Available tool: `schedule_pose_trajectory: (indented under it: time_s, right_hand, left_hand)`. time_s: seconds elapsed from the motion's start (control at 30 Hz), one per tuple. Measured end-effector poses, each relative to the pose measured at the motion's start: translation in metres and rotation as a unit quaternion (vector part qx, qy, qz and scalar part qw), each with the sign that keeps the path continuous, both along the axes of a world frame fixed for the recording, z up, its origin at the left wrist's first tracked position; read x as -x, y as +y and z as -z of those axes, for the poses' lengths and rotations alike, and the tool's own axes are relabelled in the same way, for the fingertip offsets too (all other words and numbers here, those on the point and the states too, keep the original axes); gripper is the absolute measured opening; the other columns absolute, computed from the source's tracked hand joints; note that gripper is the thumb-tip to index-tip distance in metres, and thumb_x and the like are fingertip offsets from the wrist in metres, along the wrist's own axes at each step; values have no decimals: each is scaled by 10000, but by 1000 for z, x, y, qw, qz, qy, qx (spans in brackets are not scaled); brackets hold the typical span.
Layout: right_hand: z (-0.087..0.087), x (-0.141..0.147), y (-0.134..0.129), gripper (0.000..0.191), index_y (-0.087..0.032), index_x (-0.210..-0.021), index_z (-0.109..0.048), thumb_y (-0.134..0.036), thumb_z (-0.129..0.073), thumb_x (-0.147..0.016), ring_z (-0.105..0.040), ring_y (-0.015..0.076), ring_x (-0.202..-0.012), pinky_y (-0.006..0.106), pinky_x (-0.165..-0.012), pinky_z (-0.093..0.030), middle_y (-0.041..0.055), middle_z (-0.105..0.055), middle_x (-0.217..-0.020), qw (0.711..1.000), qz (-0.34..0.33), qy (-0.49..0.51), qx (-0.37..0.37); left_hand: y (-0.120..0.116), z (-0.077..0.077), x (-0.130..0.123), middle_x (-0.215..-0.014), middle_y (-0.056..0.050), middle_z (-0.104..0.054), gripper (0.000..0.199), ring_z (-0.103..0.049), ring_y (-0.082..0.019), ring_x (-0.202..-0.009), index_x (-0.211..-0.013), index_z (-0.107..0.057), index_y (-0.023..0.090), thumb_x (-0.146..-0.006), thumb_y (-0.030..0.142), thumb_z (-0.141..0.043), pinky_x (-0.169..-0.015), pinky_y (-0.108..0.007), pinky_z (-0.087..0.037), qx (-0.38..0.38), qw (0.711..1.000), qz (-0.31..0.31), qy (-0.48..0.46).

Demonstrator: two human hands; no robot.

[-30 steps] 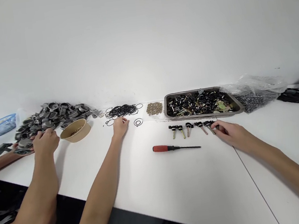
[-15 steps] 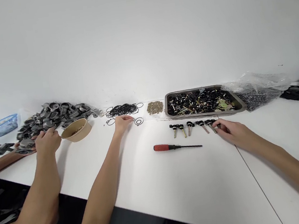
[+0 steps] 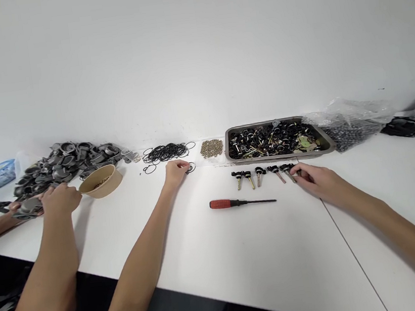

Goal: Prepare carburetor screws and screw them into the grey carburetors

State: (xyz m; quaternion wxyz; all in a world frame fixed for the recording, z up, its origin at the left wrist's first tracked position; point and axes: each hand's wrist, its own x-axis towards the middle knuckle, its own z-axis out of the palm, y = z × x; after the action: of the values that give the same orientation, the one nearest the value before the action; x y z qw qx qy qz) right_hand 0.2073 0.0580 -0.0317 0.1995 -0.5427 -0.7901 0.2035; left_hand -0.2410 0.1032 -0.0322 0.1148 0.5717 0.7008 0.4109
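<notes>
My left hand (image 3: 176,173) is pinched at two thin black rubber rings (image 3: 193,169), one inside the other; the fingertips cover part of them. Just behind it is a tangled heap of larger black rubber rings (image 3: 167,152). My right hand (image 3: 315,178) is closed, thumb and fingers around a black-headed part with a metal shaft, mostly hidden, at the right end of a row. Several like parts stretch left from it, among them one black-headed metal-shaft part (image 3: 259,175). A red-handled screwdriver (image 3: 220,204) lies in front of the row.
A metal tray (image 3: 284,156) of mixed small parts stands at the back, beside a pile of small brass pieces (image 3: 211,148) and a clear plastic bag (image 3: 357,128). At left, a co-worker's hands (image 3: 60,198) handle grey plastic parts (image 3: 66,159) near a paper bowl (image 3: 107,188).
My left hand has moved slightly right, its fingertips now over the pair of small rings. My right hand stays at the row's end. The whole view has shifted a little.
</notes>
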Motion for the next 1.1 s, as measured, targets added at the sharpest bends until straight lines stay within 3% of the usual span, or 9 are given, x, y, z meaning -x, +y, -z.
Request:
schedule_pose_trajectory:
  time_s: [0.33,0.63,0.77,0.93,1.1]
  right_hand:
    - [-1,1,-1,205,-263,-994,-564,-389,-434,-897,-481,152,-552,239,-506,-350,-19,-545,-634,1000,5,-9,17]
    - [2,-2,1,219,-244,-976,-578,-389,-446,-881,-485,158,-531,244,-490,-346,-8,-546,-610,1000,-3,0,2]
    - [2,-1,2,222,-244,-973,-577,-389,-436,-883,-490,162,-528,248,-493,-350,-7,-542,-606,1000,-6,-4,0]
    - [4,-1,3,212,-251,-971,-581,-385,-450,-873,-484,159,-515,248,-490,-347,-17,-536,-590,1000,-2,0,0]
    - [3,0,3,209,-246,-971,-575,-375,-440,-878,-498,165,-543,252,-511,-355,-14,-532,-598,1000,-5,-5,-3]
  left_hand:
    - [5,7,4,-773,-66,-682,95,-550,-174,-689,-663,-745,172,-664,251,-694,-647,-311,-454,-10,999,-3,42]
    - [1,-1,18,-849,-63,-686,187,-526,-156,-684,-807,-744,158,-720,296,-652,-627,-279,-432,-9,999,-23,24]
    - [-5,-2,24,-848,-66,-661,250,-498,-146,-668,-858,-751,162,-689,339,-700,-605,-269,-424,19,999,-1,38]
    - [-12,-1,29,-895,-45,-598,515,-496,-135,-696,-1040,-730,212,-604,482,-783,-666,-266,-445,56,994,59,66]
    - [-13,1,28,-919,-40,-537,569,-511,-140,-741,-1094,-702,221,-618,524,-773,-736,-275,-459,62,991,73,89]
